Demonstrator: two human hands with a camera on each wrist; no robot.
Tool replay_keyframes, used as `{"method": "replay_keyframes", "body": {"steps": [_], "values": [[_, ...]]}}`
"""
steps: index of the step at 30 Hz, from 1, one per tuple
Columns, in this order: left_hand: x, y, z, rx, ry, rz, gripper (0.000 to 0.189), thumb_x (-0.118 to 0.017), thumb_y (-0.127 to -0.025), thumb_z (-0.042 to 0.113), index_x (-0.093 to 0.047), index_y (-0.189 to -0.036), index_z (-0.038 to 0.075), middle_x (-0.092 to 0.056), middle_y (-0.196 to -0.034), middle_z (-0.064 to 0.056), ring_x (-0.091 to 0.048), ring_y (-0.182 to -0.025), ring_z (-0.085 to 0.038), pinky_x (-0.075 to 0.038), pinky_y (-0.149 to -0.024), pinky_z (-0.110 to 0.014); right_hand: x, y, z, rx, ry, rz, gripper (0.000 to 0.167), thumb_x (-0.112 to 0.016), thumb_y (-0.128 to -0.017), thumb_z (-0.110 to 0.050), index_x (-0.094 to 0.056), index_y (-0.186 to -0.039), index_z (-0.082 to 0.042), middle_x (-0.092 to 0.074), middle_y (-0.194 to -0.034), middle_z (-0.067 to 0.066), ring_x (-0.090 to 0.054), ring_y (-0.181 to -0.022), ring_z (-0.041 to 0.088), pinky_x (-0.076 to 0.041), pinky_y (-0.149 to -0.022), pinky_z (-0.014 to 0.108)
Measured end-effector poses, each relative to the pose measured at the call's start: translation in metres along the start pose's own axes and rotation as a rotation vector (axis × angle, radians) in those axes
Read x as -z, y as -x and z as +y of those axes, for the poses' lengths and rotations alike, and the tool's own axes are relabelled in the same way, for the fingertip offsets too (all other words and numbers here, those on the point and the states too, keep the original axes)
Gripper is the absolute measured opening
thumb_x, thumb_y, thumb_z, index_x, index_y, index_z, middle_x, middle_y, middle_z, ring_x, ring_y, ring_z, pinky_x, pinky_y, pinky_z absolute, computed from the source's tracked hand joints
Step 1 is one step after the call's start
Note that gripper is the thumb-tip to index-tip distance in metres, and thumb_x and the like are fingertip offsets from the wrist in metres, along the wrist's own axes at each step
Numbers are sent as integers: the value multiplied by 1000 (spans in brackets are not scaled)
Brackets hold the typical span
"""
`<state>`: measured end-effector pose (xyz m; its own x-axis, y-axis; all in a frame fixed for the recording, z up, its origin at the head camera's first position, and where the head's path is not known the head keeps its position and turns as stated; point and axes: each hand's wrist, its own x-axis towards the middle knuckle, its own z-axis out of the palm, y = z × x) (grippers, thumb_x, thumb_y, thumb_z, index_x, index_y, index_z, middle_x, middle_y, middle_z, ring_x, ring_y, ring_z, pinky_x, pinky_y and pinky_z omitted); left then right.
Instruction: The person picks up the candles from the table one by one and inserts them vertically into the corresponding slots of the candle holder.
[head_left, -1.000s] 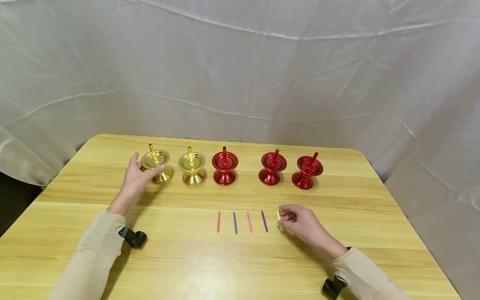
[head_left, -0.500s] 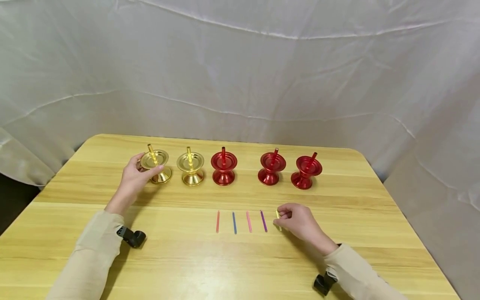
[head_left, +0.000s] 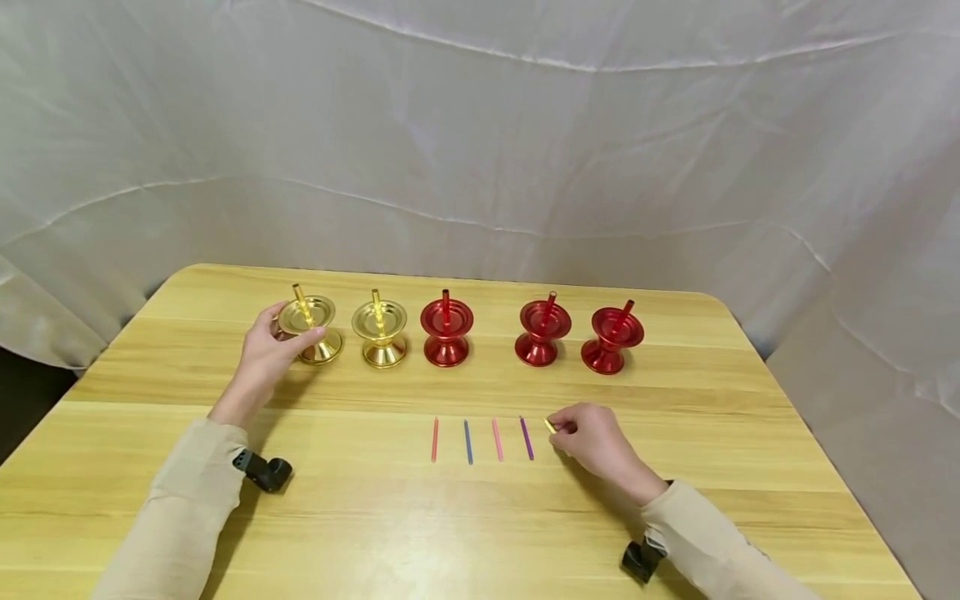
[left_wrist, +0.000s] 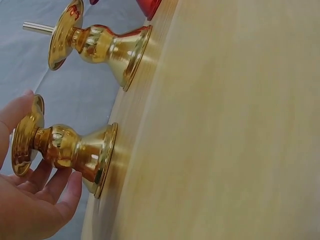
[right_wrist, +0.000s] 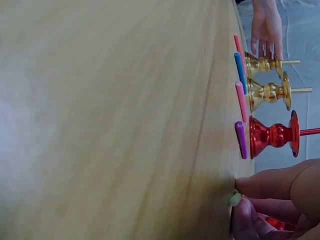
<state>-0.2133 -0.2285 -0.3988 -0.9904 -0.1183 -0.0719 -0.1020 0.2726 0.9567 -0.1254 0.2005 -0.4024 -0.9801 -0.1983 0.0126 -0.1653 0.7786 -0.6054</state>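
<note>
My left hand (head_left: 264, 354) is around the leftmost gold candle holder (left_wrist: 62, 145), which stands upright on the table. In the left wrist view its thumb lies at the dish rim, and the fingers curl under the dish beside the stem. My right hand (head_left: 598, 440) pinches a thin yellow candle (right_wrist: 235, 199) between thumb and fingers, low over the table; most of the candle is hidden by the hand. Left of it lie a purple candle (head_left: 527, 437), a pink candle (head_left: 498, 439), a blue candle (head_left: 468, 442) and a red candle (head_left: 435, 439), side by side.
A second gold holder (head_left: 379, 325) stands right of the held one. Farther right stand a red holder (head_left: 447, 329), another red holder (head_left: 543, 329) and a rightmost red holder (head_left: 613, 333). A pale curtain (head_left: 480, 150) hangs behind the wooden table (head_left: 360, 517).
My right hand has shifted slightly left and now pinches the yellow candle, which has changed angle and shows only at its tip. The left hand stays at the leftmost gold candle holder.
</note>
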Motion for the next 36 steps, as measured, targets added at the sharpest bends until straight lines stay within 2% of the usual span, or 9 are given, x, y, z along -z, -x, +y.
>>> {"method": "replay_keyframes", "body": {"steps": [6,9,16,21,26,31,36], "values": [[0,0,-1,-9,-5,5,91,-70,-90,29,-11,-153,2,-33,-149,-25,-36,-133,-36,-36,-108,-42,-2,-1,-3,26,54,-6,20,-63,-74,10,-75,-86,-1,-66,-79,3,-54,-74,14,-48,-68,30],[0,1,-1,-15,-4,8,91,-70,-90,29,-11,-153,1,-31,-149,-26,-35,-134,-37,-33,-109,-44,-2,-1,-4,23,33,-8,21,-63,-76,9,-75,-90,0,-68,-84,4,-57,-75,14,-50,-69,31],[-1,2,2,-14,-25,11,91,-71,-89,33,-15,-153,3,-33,-149,-23,-37,-133,-36,-33,-108,-46,-2,2,-7,9,-62,60,18,-67,-82,5,-74,-97,-1,-69,-90,5,-62,-79,16,-53,-71,31],[-1,3,2,-6,-28,11,91,-71,-89,33,-15,-154,4,-33,-149,-23,-37,-131,-36,-33,-108,-47,-6,0,-15,27,-167,86,19,-67,-84,3,-73,-102,-1,-68,-89,3,-62,-80,16,-54,-72,28],[0,3,1,0,-49,11,91,-70,-89,37,-15,-154,6,-35,-148,-21,-40,-130,-35,-34,-108,-47,-11,-8,-23,68,-247,97,17,-66,-86,2,-72,-102,1,-68,-86,3,-61,-80,15,-54,-75,29],[-1,4,1,-4,-51,13,87,-70,-89,38,-20,-154,8,-42,-145,-20,-44,-127,-33,-37,-106,-45,-17,-20,-34,71,-296,117,18,-67,-86,3,-71,-103,1,-68,-88,6,-63,-82,17,-54,-77,32],[-2,5,1,-7,-28,1,87,-69,-90,35,-17,-154,7,-39,-147,-21,-42,-130,-34,-36,-107,-45,-23,-30,-45,70,-344,134,19,-67,-85,4,-70,-104,3,-68,-89,5,-63,-85,20,-54,-79,35]]}}
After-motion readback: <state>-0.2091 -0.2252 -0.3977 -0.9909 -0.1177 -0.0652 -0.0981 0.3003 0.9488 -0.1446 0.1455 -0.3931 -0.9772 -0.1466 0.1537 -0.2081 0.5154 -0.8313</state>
